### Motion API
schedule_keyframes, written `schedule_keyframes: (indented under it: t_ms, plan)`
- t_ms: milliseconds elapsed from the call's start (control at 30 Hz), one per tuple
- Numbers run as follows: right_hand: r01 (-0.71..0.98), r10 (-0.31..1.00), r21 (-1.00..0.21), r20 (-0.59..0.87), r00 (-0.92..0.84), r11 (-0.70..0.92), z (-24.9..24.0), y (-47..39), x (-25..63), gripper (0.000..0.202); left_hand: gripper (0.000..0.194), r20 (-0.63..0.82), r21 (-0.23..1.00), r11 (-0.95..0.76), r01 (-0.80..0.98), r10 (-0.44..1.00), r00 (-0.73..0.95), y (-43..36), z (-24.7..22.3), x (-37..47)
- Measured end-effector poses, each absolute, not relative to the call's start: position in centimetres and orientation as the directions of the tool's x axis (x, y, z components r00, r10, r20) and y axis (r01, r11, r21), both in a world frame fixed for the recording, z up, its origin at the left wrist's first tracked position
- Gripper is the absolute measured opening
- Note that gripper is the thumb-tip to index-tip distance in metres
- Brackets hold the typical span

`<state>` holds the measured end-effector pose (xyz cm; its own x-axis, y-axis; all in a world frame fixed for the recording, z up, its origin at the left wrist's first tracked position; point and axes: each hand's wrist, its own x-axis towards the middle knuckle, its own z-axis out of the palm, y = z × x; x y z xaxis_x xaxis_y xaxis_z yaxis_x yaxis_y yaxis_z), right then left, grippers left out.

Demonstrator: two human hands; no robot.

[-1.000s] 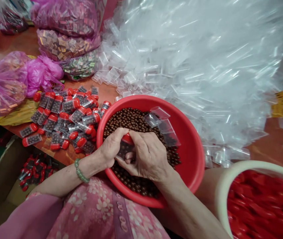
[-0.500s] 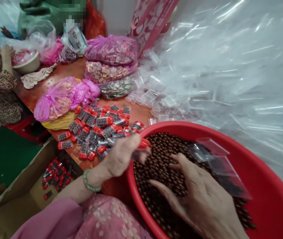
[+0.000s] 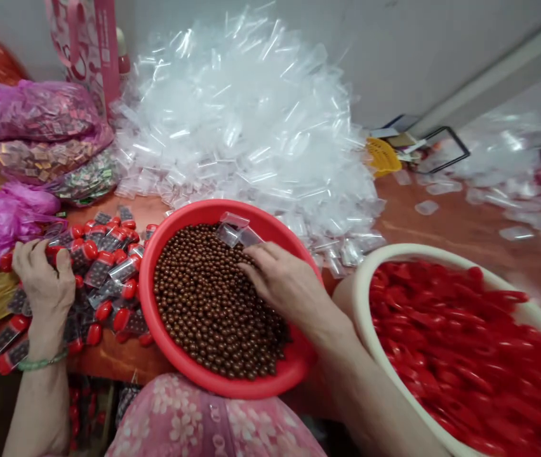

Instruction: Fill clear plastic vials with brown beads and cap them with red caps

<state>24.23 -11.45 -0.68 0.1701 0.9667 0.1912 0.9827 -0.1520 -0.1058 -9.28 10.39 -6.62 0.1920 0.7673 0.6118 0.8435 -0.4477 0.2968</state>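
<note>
My left hand [image 3: 46,279], a green bead bracelet at its wrist, rests over a pile of small clear packs with red caps [image 3: 101,270], its fingers curled and partly spread; nothing is visibly held. My right hand [image 3: 282,279] reaches over the right side of a red basin [image 3: 182,365] of brown round beads [image 3: 208,298]. Its fingertips are at some clear plastic sleeves [image 3: 237,230] lying on the beads. Whether the fingers grip a sleeve is hard to make out.
A large heap of clear sleeves [image 3: 251,127] stands behind the basin. On the right is a cream tub [image 3: 366,279] of red caps [image 3: 461,343]. Pink bags of small pieces [image 3: 46,127] lie at the left, and a yellow basket [image 3: 382,157] sits at the back.
The view has swung right, bringing the cream tub into sight. My left hand has moved from the basin's rim to the pack pile and no longer shows a red-capped pack. My right hand is nearer the sleeves.
</note>
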Motion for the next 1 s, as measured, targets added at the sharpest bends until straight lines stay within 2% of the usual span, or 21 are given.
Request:
schedule_keyframes:
  t_ms: [67, 133, 267, 400, 467, 567, 633, 767, 900, 1000]
  plan:
    - [0.945, 0.941, -0.051, 0.091, 0.326, -0.323, -0.8, -10.5, 26.0, 0.019, 0.049, 0.668, 0.29, -0.464, 0.837, 0.725, 0.17, 10.5, -7.0, -9.4]
    - [0.922, 0.922, -0.001, -0.006, 0.388, -0.388, -1.2, -9.2, 27.2, 0.023, 0.052, 0.691, 0.293, -0.476, 0.829, 0.705, 0.16, 10.5, -7.0, -9.3]
    - [0.929, 0.924, 0.059, -0.092, 0.37, -0.366, -2.3, -7.4, 27.9, 0.028, 0.05, 0.701, 0.32, -0.47, 0.823, 0.702, 0.129, 10.2, -6.6, -9.1]
    - [0.94, 0.94, 0.05, -0.036, 0.34, -0.338, -2.7, -7.9, 28.1, 0.027, 0.047, 0.675, 0.346, -0.442, 0.827, 0.73, 0.108, 9.5, -7.1, -9.4]
    - [0.946, 0.947, -0.05, 0.027, 0.32, -0.319, -2.6, -8.7, 28.2, 0.033, 0.046, 0.667, 0.356, -0.433, 0.828, 0.738, 0.099, 9.0, -7.4, -9.6]
    - [0.884, 0.943, -0.368, 0.049, 0.329, -0.289, -2.4, -9.9, 27.9, 0.047, 0.047, 0.657, 0.369, -0.413, 0.833, 0.749, 0.08, 8.0, -7.7, -9.7]
    - [0.797, 0.941, -0.533, 0.002, 0.337, -0.284, -2.6, -10.2, 27.3, 0.042, 0.047, 0.641, 0.377, -0.414, 0.829, 0.763, 0.09, 7.1, -7.8, -9.7]
    - [0.706, 0.942, -0.641, -0.086, 0.325, -0.302, -3.5, -10.1, 26.4, 0.017, 0.046, 0.64, 0.394, -0.447, 0.803, 0.76, 0.109, 5.5, -7.8, -9.3]
    - [0.372, 0.859, -0.783, -0.39, 0.333, -0.499, -4.3, -9.5, 26.6, 0.016, 0.04, 0.671, 0.416, -0.511, 0.752, 0.731, 0.126, 3.7, -7.2, -8.6]
    - [0.17, 0.805, -0.822, -0.452, 0.384, -0.543, -4.6, -9.2, 26.6, 0.025, 0.035, 0.657, 0.471, -0.571, 0.672, 0.736, 0.164, 1.5, -5.8, -7.1]
